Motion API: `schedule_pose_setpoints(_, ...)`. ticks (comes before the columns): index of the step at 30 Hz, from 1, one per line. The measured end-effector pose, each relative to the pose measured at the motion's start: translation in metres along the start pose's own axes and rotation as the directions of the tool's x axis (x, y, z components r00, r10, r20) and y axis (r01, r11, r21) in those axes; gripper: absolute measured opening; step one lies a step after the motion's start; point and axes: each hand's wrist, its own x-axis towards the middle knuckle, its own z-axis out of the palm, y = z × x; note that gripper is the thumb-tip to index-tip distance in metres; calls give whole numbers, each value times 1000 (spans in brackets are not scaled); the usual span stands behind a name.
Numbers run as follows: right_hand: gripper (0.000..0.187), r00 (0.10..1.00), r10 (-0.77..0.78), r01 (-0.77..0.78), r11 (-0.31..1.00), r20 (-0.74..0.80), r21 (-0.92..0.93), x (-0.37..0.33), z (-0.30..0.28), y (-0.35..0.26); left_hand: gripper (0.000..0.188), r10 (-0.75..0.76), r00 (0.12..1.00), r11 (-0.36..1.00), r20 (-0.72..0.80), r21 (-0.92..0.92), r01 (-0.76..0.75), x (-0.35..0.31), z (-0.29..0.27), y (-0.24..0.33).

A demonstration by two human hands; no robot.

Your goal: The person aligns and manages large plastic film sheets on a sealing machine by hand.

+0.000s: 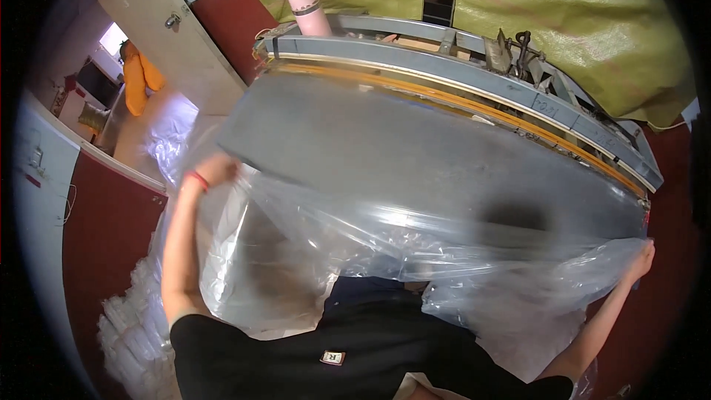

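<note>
1. The plastic sheet [415, 241] lies across the table's [370, 130] near edge; hold it taut there.
2. The left hand [216, 170], blurred, seems to pinch its left side; the right hand [646, 258] pinches its right side.
3. Pull both sides evenly, so the folds between flatten.

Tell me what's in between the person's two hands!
In the head view, clear plastic sheeting stretches in loose folds between the left hand and the right hand, along the near side of the grey tabletop.
</note>
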Motion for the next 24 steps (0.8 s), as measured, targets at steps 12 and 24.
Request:
schedule_pose_setpoints(12,39,985,36,57,850,167,-524,19,15,65,46,-175,712,975,-680,-222,28,120,9,24)
schedule_pose_setpoints(24,36,992,16,72,754,128,-652,-6,22,13,58,-340,709,934,-618,-308,180,204,9,-65)
